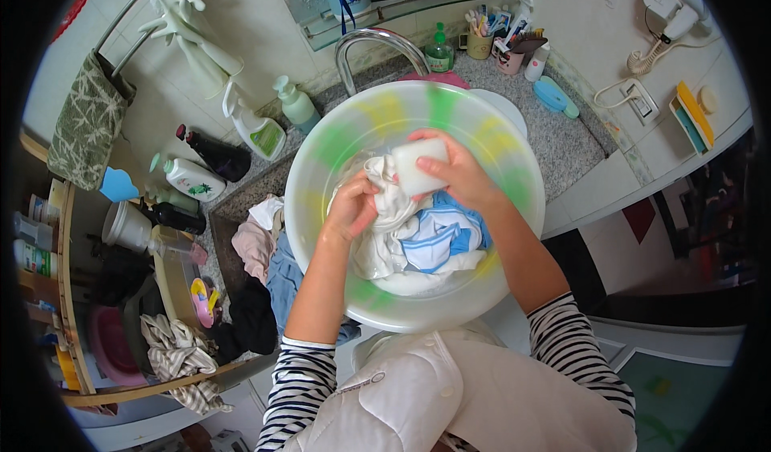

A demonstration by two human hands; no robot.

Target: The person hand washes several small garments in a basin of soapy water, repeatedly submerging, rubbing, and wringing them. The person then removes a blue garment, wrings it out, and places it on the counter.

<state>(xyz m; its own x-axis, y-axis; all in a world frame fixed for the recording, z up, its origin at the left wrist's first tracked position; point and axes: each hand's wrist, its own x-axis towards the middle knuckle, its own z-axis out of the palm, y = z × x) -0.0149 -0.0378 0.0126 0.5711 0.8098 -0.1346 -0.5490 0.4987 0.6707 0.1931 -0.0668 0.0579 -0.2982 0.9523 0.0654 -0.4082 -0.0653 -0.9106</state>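
Basin [507,151] of clothes [442,241] beneath left hand [353,205], closed around cloth [395,203], and right hand [462,175], closed around white block [418,171].

Two bare hands: one left hand [353,206] and one right hand [462,172]. Two striped sleeves [299,380]. One white block [419,169], one large basin [514,143], one blue-and-white garment [440,237]; the white cloth [393,204] is too bunched to count. One chrome faucet [376,36], two pump bottles [298,112], one spray bottle [262,133], two dark bottles [218,157], one toothbrush cup [479,48], one hair dryer [681,24], one patterned green towel [87,126].
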